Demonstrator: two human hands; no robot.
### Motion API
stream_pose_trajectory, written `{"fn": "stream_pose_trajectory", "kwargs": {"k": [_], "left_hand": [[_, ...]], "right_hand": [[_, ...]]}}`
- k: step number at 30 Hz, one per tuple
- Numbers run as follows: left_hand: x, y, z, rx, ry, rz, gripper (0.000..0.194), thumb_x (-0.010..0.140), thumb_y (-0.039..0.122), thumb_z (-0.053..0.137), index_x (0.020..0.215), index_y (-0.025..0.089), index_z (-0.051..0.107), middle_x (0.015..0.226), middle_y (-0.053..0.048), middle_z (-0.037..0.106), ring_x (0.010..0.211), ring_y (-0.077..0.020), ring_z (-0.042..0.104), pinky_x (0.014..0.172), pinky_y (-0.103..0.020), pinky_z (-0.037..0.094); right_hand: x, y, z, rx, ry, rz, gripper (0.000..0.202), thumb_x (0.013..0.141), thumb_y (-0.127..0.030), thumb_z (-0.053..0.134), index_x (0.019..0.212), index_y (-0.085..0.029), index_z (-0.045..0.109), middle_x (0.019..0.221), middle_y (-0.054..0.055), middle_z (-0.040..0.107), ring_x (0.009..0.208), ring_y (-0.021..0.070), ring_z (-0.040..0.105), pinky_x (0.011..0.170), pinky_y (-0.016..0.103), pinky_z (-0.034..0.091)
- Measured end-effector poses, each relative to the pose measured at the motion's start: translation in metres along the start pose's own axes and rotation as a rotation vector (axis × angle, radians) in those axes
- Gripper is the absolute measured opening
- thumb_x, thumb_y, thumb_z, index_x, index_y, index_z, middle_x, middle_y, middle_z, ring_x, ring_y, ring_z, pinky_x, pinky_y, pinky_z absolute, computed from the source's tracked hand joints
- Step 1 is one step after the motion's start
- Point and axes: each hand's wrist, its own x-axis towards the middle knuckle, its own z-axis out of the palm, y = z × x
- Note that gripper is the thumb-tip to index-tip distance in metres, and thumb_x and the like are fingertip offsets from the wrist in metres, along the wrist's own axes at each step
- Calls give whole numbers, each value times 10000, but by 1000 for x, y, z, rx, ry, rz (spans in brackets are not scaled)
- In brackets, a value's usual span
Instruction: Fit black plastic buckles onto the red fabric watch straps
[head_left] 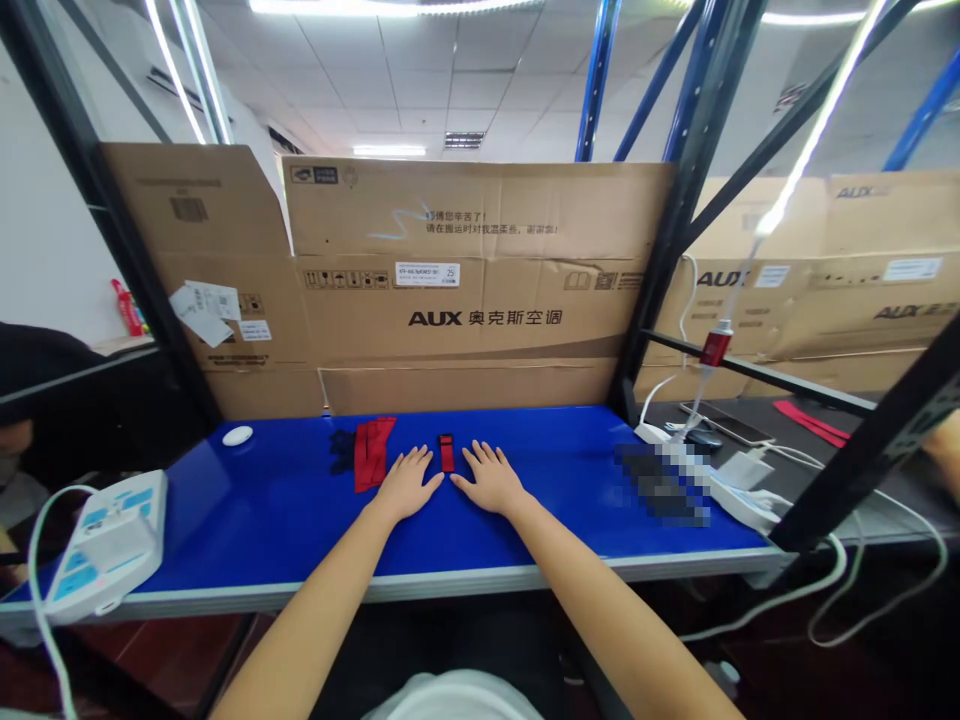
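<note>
My left hand [407,484] lies flat on the blue tabletop with its fingers spread. Likewise flat and empty, my right hand [491,480] rests a short way to its right. Between the two sets of fingertips is a small red strap with a black end [447,455], apparently a buckle; neither hand holds it. Just left of my left hand sits a stack of red fabric strips [370,455]. Beside that stack is a small heap of black pieces [342,450], too small to make out clearly.
A blue tabletop [262,520] has cardboard [480,350] along its back. At left are a white power strip [112,545] and a white round object [238,436]. A blurred dark object [664,485], another power strip [739,500] and cables lie right, near a dark metal post [862,440].
</note>
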Motion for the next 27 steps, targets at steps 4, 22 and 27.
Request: {"fn": "stream_pose_trajectory", "kwargs": {"k": [4,22,27], "left_hand": [[0,1,0,-4,3,-2,626,930,536,372,1433,167,427,1558,-118,304,1457,-263,230,1185,-454,164],[0,3,-2,-10,-8,-6,631,933,526,380,1441,154,416,1561,-121,292,1460,-266,217,1187,-454,159],[0,2,-2,-13,-5,-6,643,932,527,382,1441,135,416,1560,-122,296,1460,-271,219,1190,-457,155]], "right_hand": [[1,0,2,-6,-2,2,841,889,-714,231,1516,-155,289,1595,139,192,1479,306,130,1179,464,71],[1,2,3,-11,4,-6,845,889,-713,231,1515,-149,289,1592,144,199,1477,311,139,1176,470,83],[2,2,3,-13,1,0,838,891,-709,231,1515,-153,290,1592,143,197,1476,309,141,1176,466,80]]}}
